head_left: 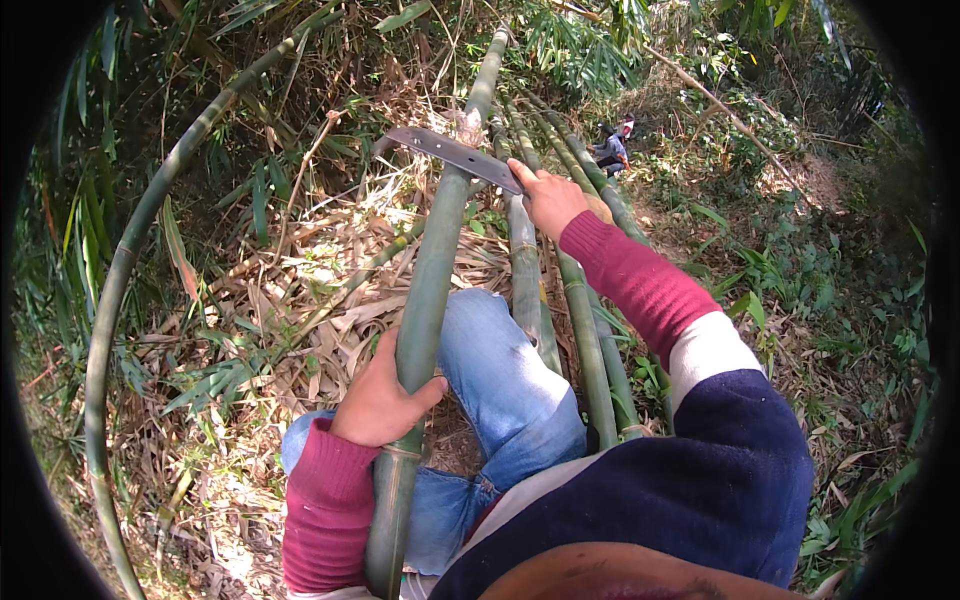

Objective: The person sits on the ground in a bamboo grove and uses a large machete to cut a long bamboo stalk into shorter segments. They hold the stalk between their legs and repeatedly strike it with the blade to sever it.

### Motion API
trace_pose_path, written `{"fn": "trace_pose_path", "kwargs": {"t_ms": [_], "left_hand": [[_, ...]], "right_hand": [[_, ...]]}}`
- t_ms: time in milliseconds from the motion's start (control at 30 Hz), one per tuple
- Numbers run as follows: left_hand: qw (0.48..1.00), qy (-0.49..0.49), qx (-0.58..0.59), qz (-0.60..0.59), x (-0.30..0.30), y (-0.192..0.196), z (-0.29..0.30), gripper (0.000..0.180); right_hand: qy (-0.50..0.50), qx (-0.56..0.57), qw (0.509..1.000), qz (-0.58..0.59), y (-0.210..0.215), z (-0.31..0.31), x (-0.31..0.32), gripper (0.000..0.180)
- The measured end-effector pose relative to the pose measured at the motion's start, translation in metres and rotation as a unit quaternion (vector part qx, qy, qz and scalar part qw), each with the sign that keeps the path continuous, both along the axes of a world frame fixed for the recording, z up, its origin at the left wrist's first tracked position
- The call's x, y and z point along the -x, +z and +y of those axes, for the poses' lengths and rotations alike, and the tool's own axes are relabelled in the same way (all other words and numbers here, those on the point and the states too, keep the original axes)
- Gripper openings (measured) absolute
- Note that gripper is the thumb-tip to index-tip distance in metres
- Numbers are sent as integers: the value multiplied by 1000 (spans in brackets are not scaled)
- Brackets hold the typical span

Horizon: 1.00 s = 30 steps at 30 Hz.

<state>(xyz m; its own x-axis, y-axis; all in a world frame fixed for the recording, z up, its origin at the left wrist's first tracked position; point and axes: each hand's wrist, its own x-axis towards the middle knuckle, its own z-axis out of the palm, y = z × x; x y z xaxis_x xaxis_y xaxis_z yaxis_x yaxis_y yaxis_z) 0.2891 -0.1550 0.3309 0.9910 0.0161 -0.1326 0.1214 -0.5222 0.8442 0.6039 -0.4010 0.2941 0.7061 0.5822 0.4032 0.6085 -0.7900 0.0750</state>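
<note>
A thick green bamboo pole [432, 270] runs from the lower edge up and away across my lap. My left hand [385, 398] is wrapped round its near part, thumb across the top, just above a node. My right hand [552, 198] is closed on a machete [455, 155], whose handle is mostly hidden in the fist. The dark, broad blade, with small holes along it, lies across the pole beside a pale, frayed node [472, 125]. I cannot tell whether the edge touches the pole.
Several more bamboo poles [578, 300] lie side by side to the right of my knee [500, 350]. A long curved bamboo stem [125, 250] arches on the left. Dry leaves [260, 345] cover the ground. Another person [612, 150] is farther off among the greenery.
</note>
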Motion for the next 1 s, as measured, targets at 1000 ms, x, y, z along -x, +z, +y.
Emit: {"fn": "trace_pose_path", "kwargs": {"t_ms": [1000], "left_hand": [[1000, 12, -24, -16, 0, -12, 5, 76]], "right_hand": [[14, 51, 999, -10, 31, 30, 18, 16]]}}
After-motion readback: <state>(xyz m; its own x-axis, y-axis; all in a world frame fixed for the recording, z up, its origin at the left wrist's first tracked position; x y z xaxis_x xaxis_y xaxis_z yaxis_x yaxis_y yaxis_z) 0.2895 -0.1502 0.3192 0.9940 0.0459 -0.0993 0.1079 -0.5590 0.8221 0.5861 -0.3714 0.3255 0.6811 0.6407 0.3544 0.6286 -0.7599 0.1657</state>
